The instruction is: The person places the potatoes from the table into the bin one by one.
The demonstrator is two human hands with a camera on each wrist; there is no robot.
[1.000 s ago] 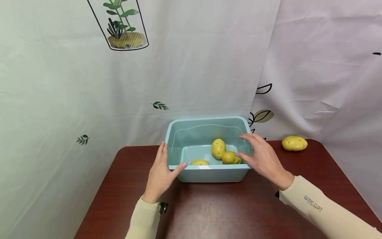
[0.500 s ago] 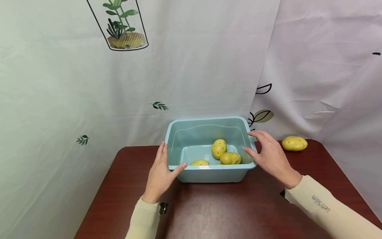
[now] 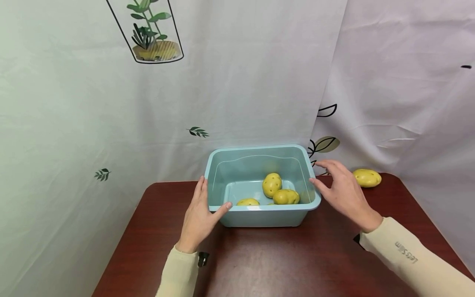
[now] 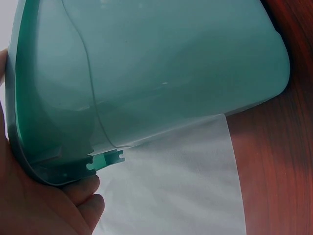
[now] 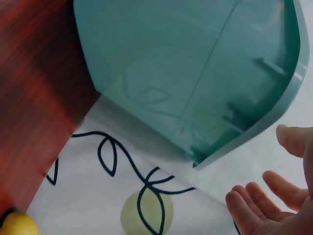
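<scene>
A light blue plastic bin point(image 3: 263, 216) stands upright on the table with several yellow potatoes point(image 3: 272, 185) inside, some partly hidden by its front wall. My left hand point(image 3: 198, 218) holds the front left corner, its thumb over the front rim and fingers along the left side. In the left wrist view its fingertips point(image 4: 91, 210) curl beneath the rim. My right hand point(image 3: 345, 194) is just off the right end of the bin, empty, with thumb and fingers spread apart. Behind that hand, one more potato point(image 3: 366, 177) lies at the table's far right corner.
The dark red wooden table point(image 3: 256, 264) has rounded far corners. Directly behind the bin hangs a white cloth point(image 3: 241, 82) printed with leaves and a plant jar; it also runs along both sides of the table.
My right hand has come away to the right, from over the bin's right side to outside it, uncovering a potato and the right rim. My left hand stays in place.
</scene>
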